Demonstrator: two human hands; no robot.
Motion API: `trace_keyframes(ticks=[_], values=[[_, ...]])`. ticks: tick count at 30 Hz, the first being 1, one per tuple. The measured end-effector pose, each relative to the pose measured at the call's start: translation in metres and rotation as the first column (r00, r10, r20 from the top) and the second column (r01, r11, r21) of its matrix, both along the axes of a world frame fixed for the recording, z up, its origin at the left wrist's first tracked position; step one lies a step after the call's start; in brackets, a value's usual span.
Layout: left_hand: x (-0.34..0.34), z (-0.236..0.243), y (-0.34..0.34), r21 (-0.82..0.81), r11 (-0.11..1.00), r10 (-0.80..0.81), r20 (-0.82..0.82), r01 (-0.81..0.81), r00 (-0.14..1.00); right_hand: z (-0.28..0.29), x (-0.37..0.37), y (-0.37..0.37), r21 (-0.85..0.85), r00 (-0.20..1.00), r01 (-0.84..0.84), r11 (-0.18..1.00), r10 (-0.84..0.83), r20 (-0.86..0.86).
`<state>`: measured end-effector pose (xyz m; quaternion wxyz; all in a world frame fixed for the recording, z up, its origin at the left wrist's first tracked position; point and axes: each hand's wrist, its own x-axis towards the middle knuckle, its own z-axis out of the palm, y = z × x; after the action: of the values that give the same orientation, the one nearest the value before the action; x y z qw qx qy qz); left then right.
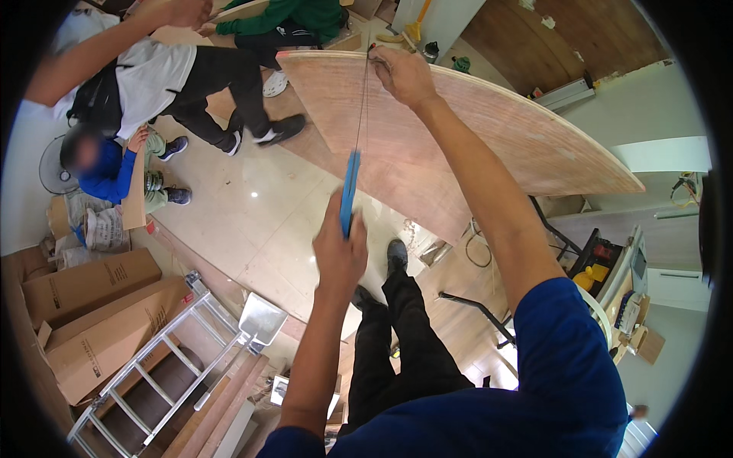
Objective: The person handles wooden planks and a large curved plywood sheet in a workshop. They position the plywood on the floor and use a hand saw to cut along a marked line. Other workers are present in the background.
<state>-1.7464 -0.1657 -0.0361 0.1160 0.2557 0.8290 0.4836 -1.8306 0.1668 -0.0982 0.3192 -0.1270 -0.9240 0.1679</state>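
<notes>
Head view: a thin line [361, 107] ran from a blue tool [350, 191] to the far edge of a wooden panel [473, 130]

Nearest me, the worker stood with black shoes [397, 256] planted on the floor just short of the panel. The left hand [340, 256] was wrapped around the blue tool, holding it upright over the panel's near left edge. To the near left lay a metal ladder [156, 386], with a cardboard box [114, 343] beside it. A black metal leg [475, 306] stuck out on the near right.

Farther off, the wide panel spread from the middle of the room to the right. At its far edge, toward the left, the right hand [405, 76] pinched the end of the thin line, fingers bent tightly. The line looked straight between the two hands; whether it touched the wood, I couldn't tell.

I judged the work to be partway: the line was drawn out and its far end set at the edge. I could make out no mark or cut beneath it, so that part seemed left undone.

Beyond, on the far left, were a seated person in blue [111, 179] and a person in a white top [153, 72]; farthest away was a person in green [313, 23].
</notes>
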Motion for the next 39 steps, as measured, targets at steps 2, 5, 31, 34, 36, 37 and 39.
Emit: trace_keyframes(ticks=[2, 5, 31, 34, 36, 37, 39], values=[[-0.017, -0.009, 0.026, 0.039, 0.999, -0.006, -0.034, 0.007, 0.999, 0.001, 0.001, 0.001, -0.009, 1.0, 0.0, 1.0, 0.0, 0.009], [-0.023, -0.012, 0.034, 0.059, 0.998, 0.004, 0.016, -0.005, 1.0, 0.004, 0.004, 0.001, -0.052, 0.998, 0.004, 0.999, -0.001, 0.059], [0.0, -0.001, -0.032, 0.02, 0.991, -0.125, -0.141, 0.129, 0.982, 0.004, 0.005, 0.001, -0.09, 0.998, -0.003, 0.996, 0.008, 0.057], [0.006, 0.002, -0.04, 0.034, 0.992, -0.112, -0.241, 0.123, 0.964, 0.002, 0.005, 0.001, -0.087, 0.999, -0.01, 0.996, 0.014, 0.039], [-0.003, -0.001, -0.025, 0.003, 0.992, -0.125, -0.173, 0.127, 0.977, 0.002, 0.004, 0.001, -0.064, 1.0, -0.01, 0.998, 0.011, 0.022], [-0.015, -0.006, -0.007, -0.037, 0.991, -0.133, -0.078, 0.13, 0.988, 0.002, 0.004, 0.0, -0.053, 1.0, -0.006, 0.999, 0.008, 0.025], [-0.033, -0.015, 0.024, -0.051, 0.989, -0.139, -0.035, 0.137, 0.99, 0.004, 0.004, 0.0, -0.058, 0.999, 0.0, 0.998, 0.002, 0.042]])
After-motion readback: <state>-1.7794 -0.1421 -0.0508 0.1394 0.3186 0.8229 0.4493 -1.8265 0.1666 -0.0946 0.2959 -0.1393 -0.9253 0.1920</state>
